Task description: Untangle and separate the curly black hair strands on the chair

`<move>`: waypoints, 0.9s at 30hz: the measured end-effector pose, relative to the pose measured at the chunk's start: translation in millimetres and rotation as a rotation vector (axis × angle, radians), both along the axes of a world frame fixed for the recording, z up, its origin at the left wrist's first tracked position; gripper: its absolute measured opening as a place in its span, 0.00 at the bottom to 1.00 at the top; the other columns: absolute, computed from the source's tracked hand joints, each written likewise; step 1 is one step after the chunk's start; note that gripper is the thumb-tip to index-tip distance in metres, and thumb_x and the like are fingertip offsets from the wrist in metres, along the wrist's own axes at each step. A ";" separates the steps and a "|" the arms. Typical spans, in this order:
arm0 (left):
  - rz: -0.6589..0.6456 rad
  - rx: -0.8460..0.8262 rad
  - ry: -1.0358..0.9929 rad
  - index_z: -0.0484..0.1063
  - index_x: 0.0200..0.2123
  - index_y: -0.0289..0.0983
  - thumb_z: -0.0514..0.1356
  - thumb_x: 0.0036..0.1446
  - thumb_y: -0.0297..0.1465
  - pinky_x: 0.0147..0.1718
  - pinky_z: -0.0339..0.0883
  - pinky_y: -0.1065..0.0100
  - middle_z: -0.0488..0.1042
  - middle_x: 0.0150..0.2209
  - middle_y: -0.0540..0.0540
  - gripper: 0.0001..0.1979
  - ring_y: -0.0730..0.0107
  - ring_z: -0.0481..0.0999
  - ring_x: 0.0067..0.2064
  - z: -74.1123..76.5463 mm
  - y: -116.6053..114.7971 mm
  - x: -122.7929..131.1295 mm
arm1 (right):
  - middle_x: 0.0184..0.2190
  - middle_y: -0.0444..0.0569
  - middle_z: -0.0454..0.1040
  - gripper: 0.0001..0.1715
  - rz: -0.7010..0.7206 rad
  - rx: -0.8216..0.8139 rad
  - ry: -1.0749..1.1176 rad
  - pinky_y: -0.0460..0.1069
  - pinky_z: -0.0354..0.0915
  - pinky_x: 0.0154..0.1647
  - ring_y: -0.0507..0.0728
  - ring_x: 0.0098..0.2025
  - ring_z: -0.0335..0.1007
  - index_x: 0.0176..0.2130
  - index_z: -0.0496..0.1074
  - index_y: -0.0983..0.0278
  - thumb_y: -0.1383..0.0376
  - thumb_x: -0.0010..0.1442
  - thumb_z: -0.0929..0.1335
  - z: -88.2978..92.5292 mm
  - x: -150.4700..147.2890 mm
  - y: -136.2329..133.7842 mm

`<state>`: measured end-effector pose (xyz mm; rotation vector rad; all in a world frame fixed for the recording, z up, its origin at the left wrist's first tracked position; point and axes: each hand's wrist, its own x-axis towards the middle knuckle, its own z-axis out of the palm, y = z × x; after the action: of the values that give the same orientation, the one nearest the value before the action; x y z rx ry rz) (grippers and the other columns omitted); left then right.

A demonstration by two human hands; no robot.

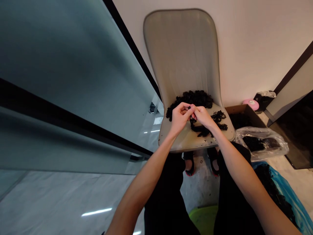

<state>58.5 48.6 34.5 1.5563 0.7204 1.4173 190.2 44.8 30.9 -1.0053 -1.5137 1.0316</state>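
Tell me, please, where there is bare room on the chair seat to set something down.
The chair seat's front-left part, below the left hand, is bare. Its back holds a curly black pile; black strips crowd its right side beside the right hand. Both hands pinch a small black piece over the middle.

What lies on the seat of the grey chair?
A heap of black curls at the back, black strips nearer. The left hand and right hand, pinching a small black piece, cover the part between.
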 end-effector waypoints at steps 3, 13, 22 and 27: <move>-0.027 -0.018 -0.045 0.72 0.33 0.37 0.70 0.56 0.43 0.20 0.58 0.74 0.72 0.22 0.52 0.17 0.78 0.67 0.21 -2.9 1.7 3.8 | 0.15 0.42 0.60 0.41 -0.076 0.001 0.099 0.48 0.55 0.28 0.50 0.21 0.55 0.17 0.61 0.62 0.35 0.64 0.60 -4.5 -9.2 -0.6; 0.019 -0.426 -0.600 0.67 0.31 0.38 0.61 0.67 0.37 0.26 0.62 0.75 0.63 0.23 0.56 0.13 0.84 0.56 0.18 6.8 15.2 1.3 | 0.17 0.40 0.56 0.37 -0.224 -0.061 0.443 0.47 0.56 0.26 0.50 0.21 0.52 0.20 0.53 0.59 0.38 0.67 0.60 -0.7 -16.6 7.0; -0.062 -0.409 -0.354 0.73 0.41 0.41 0.60 0.64 0.36 0.25 0.63 0.72 0.69 0.28 0.53 0.06 0.81 0.61 0.21 -5.3 22.2 -6.9 | 0.25 0.42 0.71 0.20 -0.159 0.021 -0.071 0.46 0.60 0.33 0.51 0.27 0.64 0.27 0.68 0.62 0.57 0.69 0.62 -13.6 -6.2 2.4; 0.046 -0.188 -0.116 0.72 0.38 0.40 0.65 0.54 0.33 0.26 0.63 0.73 0.71 0.28 0.52 0.09 0.80 0.65 0.22 -14.5 24.8 -7.3 | 0.32 0.44 0.78 0.09 -0.175 0.030 -0.274 0.47 0.64 0.41 0.53 0.34 0.71 0.37 0.76 0.63 0.67 0.64 0.65 -18.0 2.5 5.6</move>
<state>51.1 73.4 20.0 1.3094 0.7988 1.4178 192.7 50.4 12.8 -1.2734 -1.6212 0.7686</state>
